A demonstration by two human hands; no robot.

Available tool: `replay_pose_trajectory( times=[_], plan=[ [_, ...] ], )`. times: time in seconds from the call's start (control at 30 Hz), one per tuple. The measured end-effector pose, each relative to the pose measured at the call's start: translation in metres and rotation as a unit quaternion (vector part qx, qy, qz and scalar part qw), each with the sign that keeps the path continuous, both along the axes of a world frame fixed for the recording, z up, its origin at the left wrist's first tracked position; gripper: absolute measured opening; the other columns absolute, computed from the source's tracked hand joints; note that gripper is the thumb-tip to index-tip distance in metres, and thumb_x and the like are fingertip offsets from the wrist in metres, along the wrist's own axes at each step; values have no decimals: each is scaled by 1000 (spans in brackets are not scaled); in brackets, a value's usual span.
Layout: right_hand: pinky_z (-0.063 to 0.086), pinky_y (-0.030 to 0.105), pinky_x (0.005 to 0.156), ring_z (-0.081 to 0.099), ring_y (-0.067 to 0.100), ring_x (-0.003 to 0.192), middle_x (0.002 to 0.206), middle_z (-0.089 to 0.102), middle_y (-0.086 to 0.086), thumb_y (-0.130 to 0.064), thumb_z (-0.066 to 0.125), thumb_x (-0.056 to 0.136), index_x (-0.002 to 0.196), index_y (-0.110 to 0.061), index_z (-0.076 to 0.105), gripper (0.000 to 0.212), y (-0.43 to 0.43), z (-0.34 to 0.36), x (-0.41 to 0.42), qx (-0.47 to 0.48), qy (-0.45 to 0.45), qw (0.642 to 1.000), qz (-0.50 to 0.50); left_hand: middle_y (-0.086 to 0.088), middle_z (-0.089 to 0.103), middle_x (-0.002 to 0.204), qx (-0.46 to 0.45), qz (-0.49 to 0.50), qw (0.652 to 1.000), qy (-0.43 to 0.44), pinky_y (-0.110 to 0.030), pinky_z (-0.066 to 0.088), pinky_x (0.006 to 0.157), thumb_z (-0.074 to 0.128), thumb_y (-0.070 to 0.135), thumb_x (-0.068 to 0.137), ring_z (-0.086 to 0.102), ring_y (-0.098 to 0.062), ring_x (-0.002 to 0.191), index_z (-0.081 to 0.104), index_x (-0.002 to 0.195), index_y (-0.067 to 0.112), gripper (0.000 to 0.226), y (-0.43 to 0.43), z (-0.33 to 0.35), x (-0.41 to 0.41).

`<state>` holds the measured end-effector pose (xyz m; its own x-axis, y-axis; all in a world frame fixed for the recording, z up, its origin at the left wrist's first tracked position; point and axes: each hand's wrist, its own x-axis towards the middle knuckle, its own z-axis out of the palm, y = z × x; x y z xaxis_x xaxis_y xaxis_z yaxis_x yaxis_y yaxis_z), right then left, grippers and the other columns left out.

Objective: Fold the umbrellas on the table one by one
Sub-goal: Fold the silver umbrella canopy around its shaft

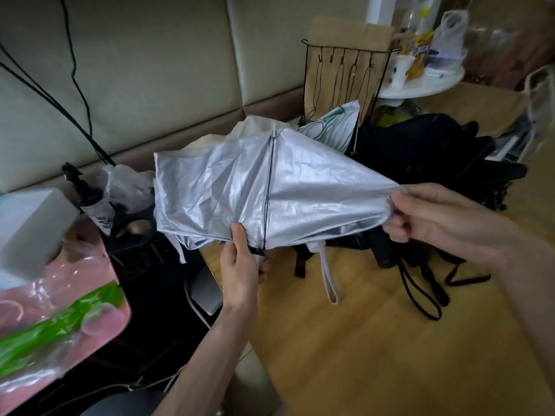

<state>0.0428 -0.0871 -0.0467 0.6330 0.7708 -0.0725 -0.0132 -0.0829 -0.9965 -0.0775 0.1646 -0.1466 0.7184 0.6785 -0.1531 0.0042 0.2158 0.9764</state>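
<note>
A collapsed umbrella with a silver lining (pixel 228 187) hangs in the air above the wooden table (pixel 345 340), its panels spread loosely and its cream outer side showing at the back. My left hand (pixel 240 265) grips the umbrella from below at the lower edge, thumb on the silver cloth beside a black rib tip. My right hand (pixel 426 214) pinches the right-hand point of the cloth and holds it stretched out. A white wrist strap (pixel 329 277) dangles under the umbrella. Black umbrellas (pixel 420 163) lie in a heap on the table behind, and a white patterned one (pixel 336 124) pokes up past them.
A black wire rack with hooks (pixel 345 73) stands at the back before brown paper bags. A round white stand (pixel 426 82) holds bottles and a cup. At the left are a pink tray (pixel 60 295) with green packets, a white box (pixel 30 226) and black cables.
</note>
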Motion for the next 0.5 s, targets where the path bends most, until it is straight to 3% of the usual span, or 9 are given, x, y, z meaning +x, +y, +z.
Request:
replay_pose_trajectory(
  times=[0.07,0.1,0.17,0.27,0.37,0.4,0.5],
  plan=[
    [54,33,78,67,22,90,101,71,4,-38,73,91,110,-19,77,27,3,-6,1,-20,-24,999,-26,5,47,67,-2,-5,1000,-5,-22,37,49,40,64,106,48,-11,53,50,100,15,50,0,-1,0],
    [57,37,85,72,21,103,118,74,0,-35,79,86,127,-24,72,44,8,-11,1,-44,-46,997,-50,4,48,68,-3,-5,1000,-9,-22,38,50,40,64,106,48,-11,54,50,101,15,50,-1,-2,1],
    [61,39,91,74,16,111,136,65,-8,-29,88,74,149,-37,47,86,21,-18,-6,-74,-79,988,-109,3,50,71,-2,1,1000,-12,-23,40,54,39,65,106,50,-11,56,51,101,17,50,-2,-2,1],
    [60,28,95,67,0,117,143,45,-24,-31,97,63,153,-54,16,123,36,-24,-14,-72,-140,979,-132,2,50,71,3,10,1000,-16,-29,40,59,38,67,105,52,-12,58,50,100,18,52,-4,-3,3],
    [51,28,110,49,-5,132,148,32,-12,-39,100,63,151,-45,16,122,49,-41,-17,-68,-260,943,-197,2,50,68,5,18,1000,-21,-30,39,59,37,68,105,53,-13,59,49,99,16,53,-5,-4,5],
    [51,24,107,46,-7,128,144,29,-8,-39,99,62,150,-35,21,117,55,-46,-22,-59,-304,916,-255,3,50,67,2,22,1000,-22,-30,40,58,37,67,105,53,-13,59,49,99,16,53,-5,-4,5],
    [54,23,73,51,6,97,132,34,7,-31,98,67,130,-8,42,87,70,-58,-42,-45,-435,790,-430,7,52,65,-10,25,999,-29,-28,42,59,37,67,105,54,-12,60,49,95,18,52,-9,-4,5]
  ],
)
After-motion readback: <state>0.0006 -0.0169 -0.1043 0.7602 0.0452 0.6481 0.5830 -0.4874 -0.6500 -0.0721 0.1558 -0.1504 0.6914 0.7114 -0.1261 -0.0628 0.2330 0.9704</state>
